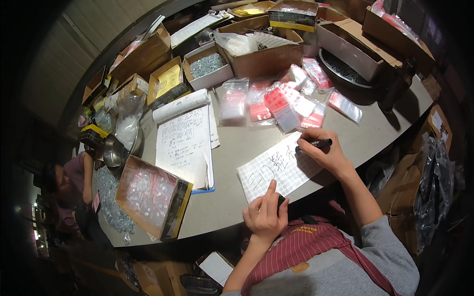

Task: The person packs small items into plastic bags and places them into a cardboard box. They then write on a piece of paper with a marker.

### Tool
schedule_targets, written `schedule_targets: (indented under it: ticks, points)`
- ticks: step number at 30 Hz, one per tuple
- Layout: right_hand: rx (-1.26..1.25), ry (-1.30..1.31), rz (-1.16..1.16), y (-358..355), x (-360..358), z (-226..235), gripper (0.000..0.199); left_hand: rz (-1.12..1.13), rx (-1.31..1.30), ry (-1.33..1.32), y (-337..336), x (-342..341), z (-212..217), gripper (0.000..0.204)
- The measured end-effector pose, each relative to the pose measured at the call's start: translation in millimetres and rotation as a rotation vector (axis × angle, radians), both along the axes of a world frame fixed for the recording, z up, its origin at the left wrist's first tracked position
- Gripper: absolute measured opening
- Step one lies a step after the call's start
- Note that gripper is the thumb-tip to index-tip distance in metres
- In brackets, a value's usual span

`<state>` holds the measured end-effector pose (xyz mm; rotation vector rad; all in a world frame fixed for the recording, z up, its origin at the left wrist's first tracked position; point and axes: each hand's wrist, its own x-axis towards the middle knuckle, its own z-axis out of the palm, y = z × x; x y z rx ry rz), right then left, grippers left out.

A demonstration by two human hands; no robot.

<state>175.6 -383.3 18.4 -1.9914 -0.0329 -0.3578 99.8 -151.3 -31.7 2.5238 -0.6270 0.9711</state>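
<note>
A black marker (322, 143) is gripped in my right hand (323, 152), which rests over the upper right part of a white sheet (256, 170). Rows of round grey dots cover this sheet, with large black handwritten strokes across them. My left hand (266, 212) lies at the sheet's near edge, index finger pointing onto the paper. Its other fingers curl around a small black piece (281, 201) that looks like the marker's cap. Just left of the sheet is a clipboard (211, 189) carrying a handwritten pad (180, 143), its top pages rolled back.
Clear plastic bags with red print (284, 108) lie beyond the sheet. An open box of small bagged parts (148, 190) stands left, beside loose metal pieces (111, 197). Cartons, including one of screws (207, 65), line the far edge. Another person (74, 182) is at far left.
</note>
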Motion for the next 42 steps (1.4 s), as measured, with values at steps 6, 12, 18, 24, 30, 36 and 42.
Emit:
schedule_targets:
  ticks: [6, 12, 18, 24, 30, 36, 42]
  points:
    - [-0.017, -0.019, -0.002, -1.1, -2.7, 0.8, 0.018, -0.004, -0.008, -0.004, 0.0, 0.2, 0.9, 0.021]
    - [0.012, 0.0, 0.018, 1.6, -3.4, 2.9, 0.019, -0.008, -0.006, -0.008, 0.0, 0.3, -0.5, 0.021]
    - [-0.226, -0.193, -0.072, -6.1, -12.0, 1.0, 0.013, -0.006, -0.01, -0.004, -1.6, -0.4, 0.7, 0.021]
    - [0.051, -0.176, 0.189, 28.2, -46.3, 22.1, 0.013, -0.065, -0.08, 0.038, -2.8, 1.8, 8.9, 0.019]
    - [0.455, 0.337, 0.182, 34.8, -53.0, 5.0, 0.021, -0.153, -0.191, 0.137, 7.1, -3.3, 15.7, 0.024]
    - [0.583, 0.308, 0.131, 29.8, -51.4, -10.5, 0.023, -0.152, -0.295, 0.145, 40.5, -14.1, 8.5, 0.022]
    - [0.567, 0.26, 0.081, 33.2, -51.5, -12.1, 0.025, -0.095, -0.223, 0.109, 47.4, -21.7, 8.3, 0.027]
